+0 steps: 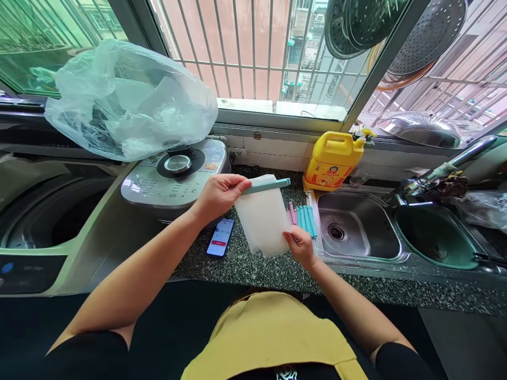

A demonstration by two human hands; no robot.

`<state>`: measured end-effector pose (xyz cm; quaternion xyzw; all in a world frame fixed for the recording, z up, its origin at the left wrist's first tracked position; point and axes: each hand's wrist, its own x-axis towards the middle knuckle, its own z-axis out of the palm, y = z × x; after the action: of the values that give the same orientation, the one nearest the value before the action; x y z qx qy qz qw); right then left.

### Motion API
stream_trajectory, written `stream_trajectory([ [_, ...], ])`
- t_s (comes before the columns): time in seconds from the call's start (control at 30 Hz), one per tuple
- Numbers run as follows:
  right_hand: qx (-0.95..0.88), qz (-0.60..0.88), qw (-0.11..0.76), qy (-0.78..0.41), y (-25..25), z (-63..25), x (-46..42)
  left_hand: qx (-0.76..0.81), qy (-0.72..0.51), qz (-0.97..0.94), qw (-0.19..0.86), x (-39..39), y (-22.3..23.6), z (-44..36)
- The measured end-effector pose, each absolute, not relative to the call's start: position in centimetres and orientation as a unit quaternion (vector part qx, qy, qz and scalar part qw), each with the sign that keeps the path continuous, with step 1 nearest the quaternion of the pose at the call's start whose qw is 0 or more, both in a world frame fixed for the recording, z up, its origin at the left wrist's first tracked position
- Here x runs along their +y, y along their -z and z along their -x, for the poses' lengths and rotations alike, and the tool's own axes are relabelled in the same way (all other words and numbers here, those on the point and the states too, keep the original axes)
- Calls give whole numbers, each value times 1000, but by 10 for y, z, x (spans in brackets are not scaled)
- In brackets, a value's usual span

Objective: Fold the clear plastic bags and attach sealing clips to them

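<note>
My left hand (219,194) is closed on the end of a long teal sealing clip (268,185) that runs along the top of a white translucent plastic bag (262,219). The bag hangs above the dark speckled counter (253,264). My right hand (301,245) pinches the bag's lower right corner. Just behind that hand, several teal and pink clips (304,217) lie side by side on the counter beside the sink.
A phone (220,237) with a lit screen lies on the counter at the left. Behind it stands a silver cooker (174,171) with a large clear plastic bag (127,100) on top. A yellow detergent jug (332,161) stands by the steel sink (356,232). A green basin (435,237) sits at right.
</note>
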<state>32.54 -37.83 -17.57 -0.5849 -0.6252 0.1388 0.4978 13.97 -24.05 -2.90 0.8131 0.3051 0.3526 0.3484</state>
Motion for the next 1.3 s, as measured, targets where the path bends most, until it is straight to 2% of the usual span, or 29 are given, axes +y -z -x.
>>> stream_trajectory([
  [0.3, -624, 606, 474, -136, 208, -316, -399, 297, -352, -825, 328, -232, 36, -139],
  [0.43, -657, 604, 426, -149, 212, -321, -397, 293, -333, -838, 318, -230, 41, -137],
  [0.5, -684, 586, 406, -157, 200, -331, -392, 284, -317, -850, 311, -231, 43, -136],
  [0.57, -682, 582, 423, -132, 173, -344, -384, 267, -286, -874, 289, -233, 44, -138],
  [0.67, -681, 568, 462, -8, 118, -356, -364, 236, -222, -914, 244, -238, 42, -145],
  [0.77, -774, 528, 349, -6, 73, -354, -344, 210, -190, -928, 241, -240, 38, -151],
  [0.87, -807, 509, 294, -55, 51, -348, -330, 196, -230, -890, 341, -234, 41, -149],
  [1.0, -770, 517, 364, -90, 41, -355, -324, 208, -279, -784, 514, -230, 80, -138],
  [1.07, -745, 532, 394, -87, 38, -362, -322, 260, -201, -745, 580, -235, 112, -137],
  [1.13, -718, 555, 411, -83, 39, -368, -318, 340, -171, -685, 621, -242, 143, -138],
  [1.3, -627, 627, 435, -159, 60, -385, -308, 384, -274, -560, 681, -249, 183, -142],
])
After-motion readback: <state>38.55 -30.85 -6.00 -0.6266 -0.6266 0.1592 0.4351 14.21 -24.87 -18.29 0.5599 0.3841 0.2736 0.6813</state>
